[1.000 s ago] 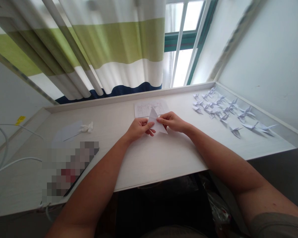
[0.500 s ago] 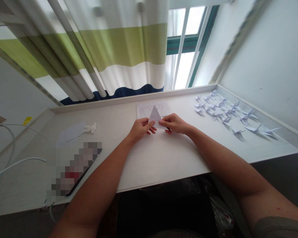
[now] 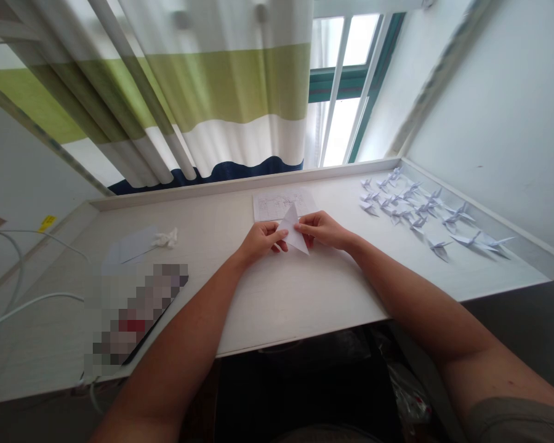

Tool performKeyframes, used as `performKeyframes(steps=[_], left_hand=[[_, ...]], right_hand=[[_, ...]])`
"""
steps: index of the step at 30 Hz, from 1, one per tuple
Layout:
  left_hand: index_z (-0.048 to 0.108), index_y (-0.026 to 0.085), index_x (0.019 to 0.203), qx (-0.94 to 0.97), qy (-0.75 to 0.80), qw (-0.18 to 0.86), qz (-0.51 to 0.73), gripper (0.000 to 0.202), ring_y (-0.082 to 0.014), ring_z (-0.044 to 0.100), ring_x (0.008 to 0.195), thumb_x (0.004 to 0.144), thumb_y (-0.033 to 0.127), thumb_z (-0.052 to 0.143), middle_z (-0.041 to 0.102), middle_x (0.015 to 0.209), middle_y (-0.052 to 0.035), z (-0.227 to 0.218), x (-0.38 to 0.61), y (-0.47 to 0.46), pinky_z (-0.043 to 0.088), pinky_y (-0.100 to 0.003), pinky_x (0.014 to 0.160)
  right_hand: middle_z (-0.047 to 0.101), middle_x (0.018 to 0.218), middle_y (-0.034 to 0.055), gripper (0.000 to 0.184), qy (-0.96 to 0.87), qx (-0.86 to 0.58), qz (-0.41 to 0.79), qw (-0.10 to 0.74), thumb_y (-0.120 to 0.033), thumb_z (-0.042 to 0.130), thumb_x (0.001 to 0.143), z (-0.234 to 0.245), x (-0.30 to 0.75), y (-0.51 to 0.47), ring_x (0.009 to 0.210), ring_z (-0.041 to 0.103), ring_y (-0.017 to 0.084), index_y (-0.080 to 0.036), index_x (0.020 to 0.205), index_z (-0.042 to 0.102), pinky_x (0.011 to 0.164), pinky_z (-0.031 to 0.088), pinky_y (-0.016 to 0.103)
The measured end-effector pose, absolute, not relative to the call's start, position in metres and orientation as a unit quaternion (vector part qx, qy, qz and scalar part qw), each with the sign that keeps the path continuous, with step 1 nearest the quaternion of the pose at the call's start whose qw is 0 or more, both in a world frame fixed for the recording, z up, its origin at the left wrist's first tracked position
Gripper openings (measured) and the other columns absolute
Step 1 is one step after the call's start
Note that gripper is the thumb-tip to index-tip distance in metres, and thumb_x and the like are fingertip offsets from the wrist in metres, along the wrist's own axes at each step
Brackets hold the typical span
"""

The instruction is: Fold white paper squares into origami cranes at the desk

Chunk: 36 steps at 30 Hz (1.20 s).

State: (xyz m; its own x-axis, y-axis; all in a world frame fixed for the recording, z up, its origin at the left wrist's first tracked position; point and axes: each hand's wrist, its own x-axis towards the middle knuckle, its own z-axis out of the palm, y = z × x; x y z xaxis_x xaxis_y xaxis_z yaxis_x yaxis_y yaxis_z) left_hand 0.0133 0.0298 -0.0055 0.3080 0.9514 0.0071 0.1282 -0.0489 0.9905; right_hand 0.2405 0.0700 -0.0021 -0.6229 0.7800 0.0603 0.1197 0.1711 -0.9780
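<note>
A small white folded paper (image 3: 294, 232), pointed at its top and bottom, is held up above the white desk between both hands. My left hand (image 3: 261, 241) pinches its left edge, with the thumb flat on the near face and the fingers behind. On the upper right edge, my right hand (image 3: 322, 229) is closed, thumb and fingers gripping the paper. Just behind the folded piece lies a printed sheet (image 3: 268, 207), partly covered by it in this view. Fingertips behind the paper are hidden.
Several folded paper cranes (image 3: 399, 200) stand on the right of the desk (image 3: 277, 301). At the left are flat white paper (image 3: 128, 247), a crumpled white scrap (image 3: 166, 239), a blurred-out dark-edged object (image 3: 141, 314) and white cables (image 3: 32, 303). A raised rim (image 3: 240, 179) runs along the back.
The folded paper has turned in the hands: its top point has shifted right and a lower corner now points down toward me. Both hands stay nearly in place.
</note>
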Motion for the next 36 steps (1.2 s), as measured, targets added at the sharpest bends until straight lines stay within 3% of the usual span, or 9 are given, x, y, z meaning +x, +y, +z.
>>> performKeyframes(steps=[4,8,11,15,17,19,28,32,36], left_hand=[[0.075,0.014,0.089,0.6,0.452,0.52,0.407,0.038,-0.0185,0.074,0.07,0.082,0.051,0.082,0.077,0.08,-0.0078,-0.006,0.016,0.031,0.056,-0.025,0.056],[0.075,0.015,0.083,0.571,0.495,0.485,0.439,0.035,-0.0198,0.075,0.071,0.081,0.049,0.084,0.077,0.078,-0.0075,-0.01,0.018,0.033,0.053,-0.023,0.051],[0.073,0.015,0.075,0.536,0.54,0.445,0.472,0.034,-0.0194,0.073,0.066,0.081,0.046,0.085,0.073,0.067,-0.0065,-0.013,0.017,0.035,0.049,-0.022,0.047],[0.07,0.016,0.072,0.522,0.541,0.433,0.496,0.039,-0.0187,0.073,0.065,0.08,0.051,0.085,0.072,0.065,-0.0055,-0.017,0.019,0.036,0.048,-0.021,0.047],[0.067,0.017,0.069,0.524,0.527,0.44,0.504,0.045,-0.0187,0.073,0.064,0.076,0.057,0.087,0.072,0.065,-0.0043,-0.017,0.022,0.036,0.051,-0.022,0.05],[0.065,0.017,0.066,0.53,0.499,0.453,0.515,0.051,-0.0167,0.07,0.059,0.07,0.061,0.091,0.07,0.063,-0.0024,-0.017,0.025,0.036,0.054,-0.024,0.052],[0.059,0.017,0.056,0.577,0.42,0.456,0.532,0.064,-0.0132,0.063,0.05,0.067,0.073,0.089,0.059,0.052,0.0001,0.0,0.024,0.026,0.047,-0.023,0.048],[0.052,0.018,0.048,0.61,0.403,0.467,0.497,0.066,-0.0121,0.06,0.048,0.063,0.066,0.094,0.051,0.047,0.0028,0.006,0.022,0.021,0.047,-0.023,0.046],[0.063,0.017,0.055,0.624,0.396,0.483,0.47,0.053,-0.0125,0.059,0.051,0.07,0.059,0.091,0.054,0.051,0.0023,0.004,0.022,0.021,0.056,-0.026,0.053]], right_hand=[[0.062,0.058,0.0002,0.06,-0.708,-0.323,0.554,0.294,-0.074,0.077,0.083,-0.005,0.24,0.071,0.052,0.058,0.013,-0.017,0.072,0.063,0.053,0.047,0.026],[0.058,0.06,-0.0073,0.05,-0.7,-0.389,0.484,0.354,-0.06,0.081,0.084,-0.012,0.237,0.074,0.049,0.052,0.012,-0.019,0.106,0.062,0.051,0.042,0.026],[0.049,0.062,-0.011,0.045,-0.717,-0.411,0.373,0.422,-0.048,0.079,0.088,-0.014,0.234,0.073,0.055,0.049,0.012,-0.022,0.115,0.056,0.059,0.045,0.027],[0.065,0.097,0.0021,0.055,-0.788,-0.361,0.308,0.391,-0.051,0.083,0.084,-0.017,0.228,0.069,0.08,0.063,0.018,-0.023,0.124,0.058,0.069,0.053,0.032],[0.064,0.118,0.0076,0.069,-0.824,-0.327,0.296,0.356,-0.051,0.087,0.08,-0.021,0.225,0.068,0.092,0.065,0.022,-0.027,0.136,0.056,0.072,0.056,0.035],[0.062,0.123,0.0095,0.069,-0.832,-0.315,0.292,0.35,-0.049,0.085,0.082,-0.026,0.223,0.068,0.095,0.065,0.023,-0.027,0.141,0.054,0.072,0.057,0.036],[0.066,0.092,0.0015,0.053,-0.79,-0.286,0.426,0.334,-0.055,0.08,0.087,-0.02,0.227,0.072,0.068,0.058,0.013,-0.02,0.125,0.067,0.063,0.052,0.028],[0.069,0.081,0.0027,0.047,-0.76,-0.283,0.472,0.346,-0.061,0.076,0.089,-0.017,0.229,0.072,0.07,0.062,0.015,-0.016,0.104,0.073,0.062,0.051,0.027],[0.074,0.077,0.0054,0.055,-0.704,-0.305,0.521,0.375,-0.069,0.077,0.085,-0.015,0.232,0.072,0.071,0.066,0.018,-0.015,0.083,0.075,0.064,0.053,0.029]])
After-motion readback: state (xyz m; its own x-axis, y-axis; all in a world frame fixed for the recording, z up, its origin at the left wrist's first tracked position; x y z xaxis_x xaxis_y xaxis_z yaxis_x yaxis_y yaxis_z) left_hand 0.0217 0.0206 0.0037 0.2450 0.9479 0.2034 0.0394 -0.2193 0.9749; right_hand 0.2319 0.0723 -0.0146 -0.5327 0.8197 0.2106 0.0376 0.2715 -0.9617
